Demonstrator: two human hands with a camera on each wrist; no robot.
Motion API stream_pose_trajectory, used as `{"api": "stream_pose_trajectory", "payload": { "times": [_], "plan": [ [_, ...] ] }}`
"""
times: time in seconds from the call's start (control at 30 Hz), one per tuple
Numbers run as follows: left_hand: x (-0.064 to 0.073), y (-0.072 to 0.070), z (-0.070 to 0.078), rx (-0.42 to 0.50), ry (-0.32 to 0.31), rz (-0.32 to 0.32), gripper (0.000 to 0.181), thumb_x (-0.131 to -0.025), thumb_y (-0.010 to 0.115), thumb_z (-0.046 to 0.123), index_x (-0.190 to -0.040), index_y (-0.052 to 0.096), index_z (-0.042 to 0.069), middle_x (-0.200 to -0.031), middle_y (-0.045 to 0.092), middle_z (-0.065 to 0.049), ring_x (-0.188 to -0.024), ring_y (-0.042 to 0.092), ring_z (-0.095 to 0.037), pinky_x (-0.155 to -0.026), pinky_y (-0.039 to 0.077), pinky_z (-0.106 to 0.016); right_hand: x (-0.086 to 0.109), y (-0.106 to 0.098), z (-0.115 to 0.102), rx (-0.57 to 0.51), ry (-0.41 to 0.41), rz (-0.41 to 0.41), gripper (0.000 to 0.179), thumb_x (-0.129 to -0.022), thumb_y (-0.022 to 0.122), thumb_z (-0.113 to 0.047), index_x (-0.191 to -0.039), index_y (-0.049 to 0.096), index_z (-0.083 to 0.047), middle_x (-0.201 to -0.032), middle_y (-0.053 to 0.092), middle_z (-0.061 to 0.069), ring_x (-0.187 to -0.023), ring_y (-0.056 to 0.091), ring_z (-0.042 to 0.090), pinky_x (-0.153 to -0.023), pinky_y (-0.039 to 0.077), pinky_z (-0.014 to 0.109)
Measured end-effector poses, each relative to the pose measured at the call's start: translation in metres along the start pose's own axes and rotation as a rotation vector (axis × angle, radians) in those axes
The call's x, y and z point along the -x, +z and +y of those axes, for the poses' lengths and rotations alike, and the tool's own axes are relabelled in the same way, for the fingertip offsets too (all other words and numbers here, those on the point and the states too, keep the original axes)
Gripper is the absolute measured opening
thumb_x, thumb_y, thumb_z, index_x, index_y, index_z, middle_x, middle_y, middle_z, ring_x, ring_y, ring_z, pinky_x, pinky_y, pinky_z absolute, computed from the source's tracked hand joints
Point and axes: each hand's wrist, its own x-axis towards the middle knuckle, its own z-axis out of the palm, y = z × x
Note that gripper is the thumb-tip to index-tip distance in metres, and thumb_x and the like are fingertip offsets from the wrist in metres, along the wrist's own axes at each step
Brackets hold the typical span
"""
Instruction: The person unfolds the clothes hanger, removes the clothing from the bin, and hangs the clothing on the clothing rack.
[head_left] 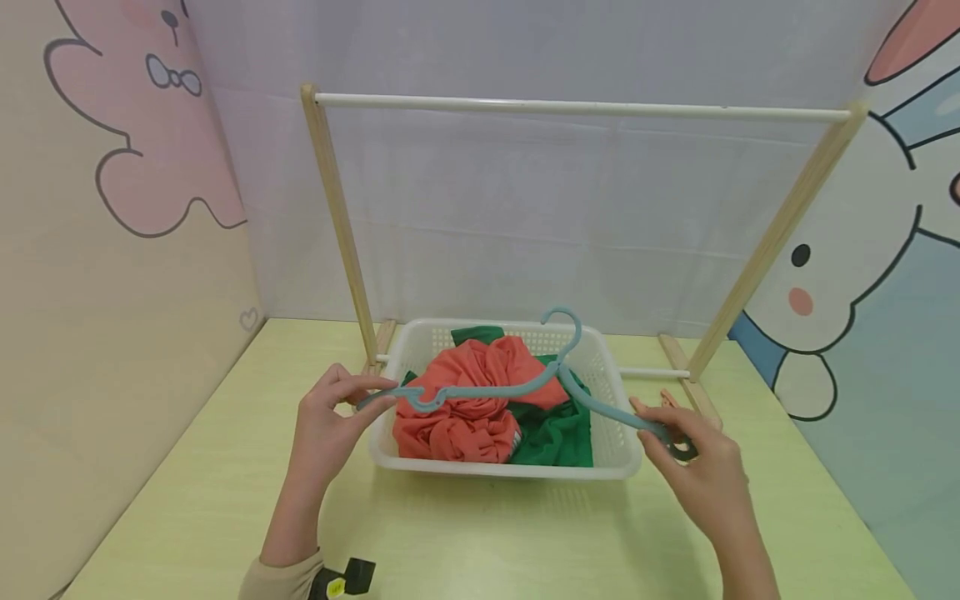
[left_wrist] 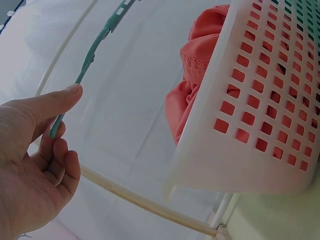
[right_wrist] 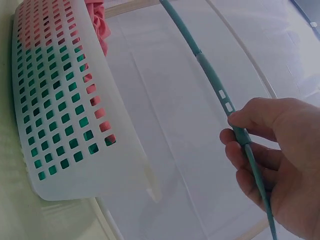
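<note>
A blue-green plastic clothes hanger (head_left: 487,391) is held up by both hands over the basket, its hook pointing upward. My left hand (head_left: 330,425) pinches one end between thumb and fingers; the left wrist view shows the hanger (left_wrist: 92,52) leaving that pinch. At the other arm of the hanger, my right hand (head_left: 701,467) grips near the tip, with thumb and fingers round it, as the right wrist view of the hanger (right_wrist: 215,80) also shows. Below it, the white basket (head_left: 517,471) holds crumpled red cloth (head_left: 457,429) and green cloth (head_left: 558,437).
Behind the basket stands a rack with wooden legs (head_left: 341,217) and a white top rail (head_left: 585,107). A small pinkish item (head_left: 668,399) lies by the rack's right foot. Decorated panels flank the pale yellow table (head_left: 480,542) on both sides.
</note>
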Motion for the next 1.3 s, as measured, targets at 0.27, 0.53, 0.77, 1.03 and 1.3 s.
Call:
{"api": "stream_pose_trajectory", "payload": {
  "times": [0.27, 0.53, 0.77, 1.03, 1.3],
  "plan": [
    [0.001, 0.0, -0.001, 0.002, -0.005, -0.026, 0.015, -0.08, 0.081, 0.011, -0.094, 0.079, 0.017, -0.077, 0.048, -0.005, -0.076, 0.049, -0.003, -0.072, 0.04, -0.021, -0.017, -0.005, -0.005, -0.119, 0.062, -0.301, 0.022, -0.085, 0.074, -0.001, -0.102, 0.07, -0.014, -0.087, 0.071, 0.0, -0.078, 0.066, -0.007, -0.105, 0.029, 0.002],
    [0.0, 0.006, -0.003, -0.002, -0.01, -0.072, 0.015, -0.08, 0.081, 0.008, -0.094, 0.078, 0.014, -0.078, 0.047, -0.003, -0.076, 0.052, -0.003, -0.071, 0.042, -0.024, -0.043, -0.005, -0.004, -0.381, -0.004, -0.553, 0.018, -0.094, 0.061, 0.003, -0.111, 0.063, -0.002, -0.098, 0.066, -0.01, -0.083, 0.068, 0.004, -0.067, 0.055, 0.022],
    [-0.004, 0.007, -0.003, 0.022, -0.012, -0.068, 0.016, -0.08, 0.081, 0.01, -0.095, 0.077, 0.014, -0.077, 0.046, -0.002, -0.075, 0.053, -0.004, -0.072, 0.042, -0.023, -0.062, -0.004, -0.001, -0.408, -0.011, -0.633, 0.016, -0.096, 0.059, 0.001, -0.112, 0.06, -0.005, -0.094, 0.068, -0.003, -0.078, 0.065, 0.008, -0.062, 0.053, 0.027],
    [-0.017, -0.002, -0.007, 0.059, 0.031, -0.159, 0.013, -0.086, 0.077, 0.013, -0.099, 0.075, 0.014, -0.081, 0.054, -0.001, -0.076, 0.056, -0.005, -0.077, 0.05, -0.017, -0.08, -0.012, -0.001, -0.448, -0.017, -0.673, 0.02, -0.097, 0.057, 0.001, -0.117, 0.06, -0.002, -0.101, 0.069, 0.0, -0.088, 0.068, 0.009, -0.074, 0.056, 0.022],
    [-0.036, -0.012, -0.013, 0.015, -0.093, -0.362, 0.02, -0.089, 0.074, 0.02, -0.107, 0.072, 0.012, -0.09, 0.065, -0.003, -0.084, 0.061, -0.011, -0.072, 0.054, -0.023, -0.092, -0.025, 0.007, -0.412, -0.01, -0.671, 0.021, -0.098, 0.056, 0.0, -0.118, 0.059, -0.002, -0.103, 0.068, -0.007, -0.092, 0.069, 0.007, -0.077, 0.057, 0.023]
  ]
}}
